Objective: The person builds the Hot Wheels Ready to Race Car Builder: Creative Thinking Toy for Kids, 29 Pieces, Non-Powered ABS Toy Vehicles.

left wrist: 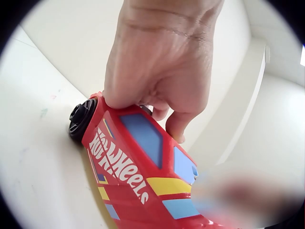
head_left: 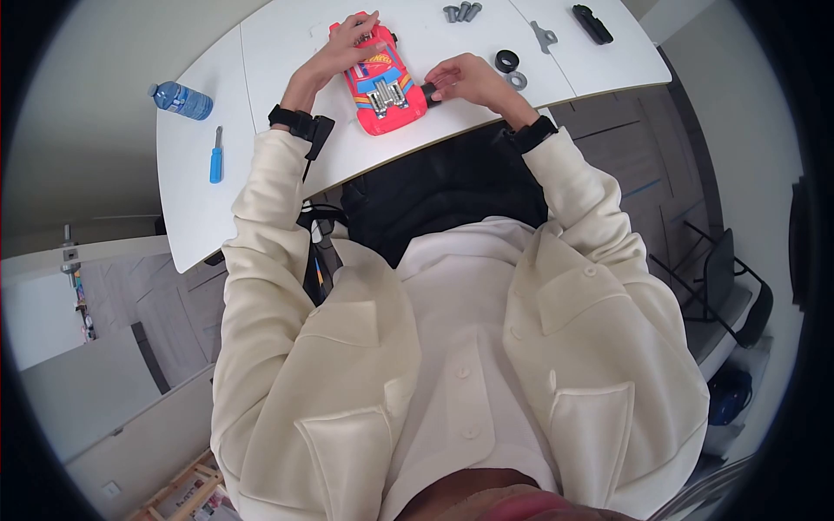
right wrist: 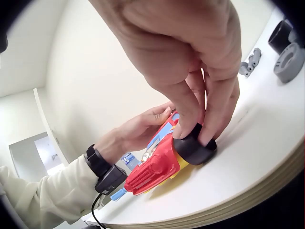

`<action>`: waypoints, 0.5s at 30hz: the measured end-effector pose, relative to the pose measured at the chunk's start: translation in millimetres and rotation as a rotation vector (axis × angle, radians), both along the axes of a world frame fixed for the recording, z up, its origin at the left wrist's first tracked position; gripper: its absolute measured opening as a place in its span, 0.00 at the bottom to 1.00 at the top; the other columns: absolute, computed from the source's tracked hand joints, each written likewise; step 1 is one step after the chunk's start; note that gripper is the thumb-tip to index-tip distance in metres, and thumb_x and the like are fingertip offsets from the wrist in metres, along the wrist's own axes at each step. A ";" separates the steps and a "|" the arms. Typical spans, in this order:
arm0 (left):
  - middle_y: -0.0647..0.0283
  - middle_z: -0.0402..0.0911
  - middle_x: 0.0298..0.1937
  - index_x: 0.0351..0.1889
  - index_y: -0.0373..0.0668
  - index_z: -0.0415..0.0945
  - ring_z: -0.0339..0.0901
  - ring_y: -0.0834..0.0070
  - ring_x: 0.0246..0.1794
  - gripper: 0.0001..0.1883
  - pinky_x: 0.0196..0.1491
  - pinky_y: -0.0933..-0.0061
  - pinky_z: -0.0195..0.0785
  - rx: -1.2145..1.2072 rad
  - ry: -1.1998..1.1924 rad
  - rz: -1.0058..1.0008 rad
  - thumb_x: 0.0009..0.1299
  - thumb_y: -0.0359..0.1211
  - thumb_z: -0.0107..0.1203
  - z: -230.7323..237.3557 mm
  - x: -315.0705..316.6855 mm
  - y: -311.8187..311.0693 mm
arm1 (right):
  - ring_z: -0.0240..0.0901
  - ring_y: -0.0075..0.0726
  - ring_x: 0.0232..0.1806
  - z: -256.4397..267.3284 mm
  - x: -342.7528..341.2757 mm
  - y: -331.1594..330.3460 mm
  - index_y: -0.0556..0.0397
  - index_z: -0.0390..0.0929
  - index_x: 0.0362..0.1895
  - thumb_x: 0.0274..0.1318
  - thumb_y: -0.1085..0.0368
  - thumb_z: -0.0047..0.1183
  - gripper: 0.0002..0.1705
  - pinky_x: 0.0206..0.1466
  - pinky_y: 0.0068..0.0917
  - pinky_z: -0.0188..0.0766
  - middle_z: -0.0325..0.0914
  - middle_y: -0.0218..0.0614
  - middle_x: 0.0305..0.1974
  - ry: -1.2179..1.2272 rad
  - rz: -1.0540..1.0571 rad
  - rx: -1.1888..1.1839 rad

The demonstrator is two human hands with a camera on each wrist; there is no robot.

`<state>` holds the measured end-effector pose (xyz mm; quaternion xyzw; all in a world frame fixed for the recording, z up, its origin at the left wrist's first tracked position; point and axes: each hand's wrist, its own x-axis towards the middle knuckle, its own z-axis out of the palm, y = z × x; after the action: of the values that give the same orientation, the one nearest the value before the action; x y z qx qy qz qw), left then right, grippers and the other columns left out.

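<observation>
Red toy car on the table, near side: left hand grips its far end, right hand pinches the near-right black wheel. Light, stiff, I'd guess; best held by its sides.

The head view looked steeply down on the white table; close-up wrist views faced the left hand and, low across the table, the right hand, both sharing the red toy car.
</observation>
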<state>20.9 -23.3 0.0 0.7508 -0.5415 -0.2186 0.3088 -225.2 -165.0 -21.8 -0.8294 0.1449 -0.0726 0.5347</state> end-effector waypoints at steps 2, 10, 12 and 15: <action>0.61 0.51 0.78 0.78 0.52 0.56 0.54 0.63 0.77 0.39 0.75 0.62 0.53 -0.019 0.008 -0.018 0.71 0.50 0.58 -0.8 1.7 -2.5 | 0.84 0.30 0.42 0.2 -0.7 -0.3 0.62 0.84 0.46 0.44 0.75 0.69 0.20 0.49 0.26 0.79 0.86 0.40 0.37 0.018 -0.013 0.050; 0.64 0.62 0.66 0.77 0.50 0.56 0.57 0.68 0.73 0.36 0.74 0.66 0.55 -0.112 0.191 0.082 0.75 0.48 0.55 3.3 -8.5 -0.4 | 0.82 0.31 0.43 2.8 -1.4 -1.2 0.63 0.82 0.49 0.47 0.75 0.67 0.21 0.48 0.25 0.80 0.84 0.44 0.40 0.062 -0.026 0.240; 0.64 0.62 0.67 0.77 0.50 0.56 0.57 0.68 0.73 0.34 0.74 0.67 0.56 -0.113 0.161 0.062 0.76 0.46 0.52 1.2 -1.1 -6.6 | 0.82 0.31 0.43 3.8 -1.3 -3.8 0.63 0.82 0.48 0.47 0.75 0.67 0.20 0.48 0.25 0.80 0.84 0.43 0.41 0.056 -0.010 0.220; 0.65 0.63 0.67 0.77 0.50 0.57 0.59 0.70 0.72 0.29 0.73 0.69 0.56 -0.124 0.240 0.055 0.80 0.43 0.47 -1.1 -4.0 -3.6 | 0.81 0.30 0.42 -0.3 -6.0 -2.1 0.61 0.82 0.50 0.49 0.73 0.67 0.20 0.49 0.25 0.78 0.84 0.40 0.41 0.057 0.031 0.189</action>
<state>16.8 -26.9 -1.1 0.7132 -0.4922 -0.2646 0.4231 -231.2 -167.2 -22.2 -0.7790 0.1534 -0.0267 0.6074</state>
